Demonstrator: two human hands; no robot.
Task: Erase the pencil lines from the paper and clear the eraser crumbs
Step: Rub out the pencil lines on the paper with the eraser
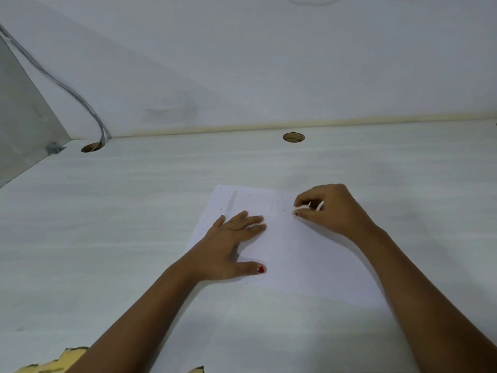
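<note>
Your left hand (231,246) lay flat on the sheet of paper (295,254), fingers straight and spread, pressing it to the white desk (107,224). Your right hand (333,211) pinched a small white eraser (301,208) in curled fingers, set against the paper near its far right edge. Dark eraser crumbs (270,207) dotted the sheet's far half. A faint grey pencil smear (231,201) stood near the far left corner.
</note>
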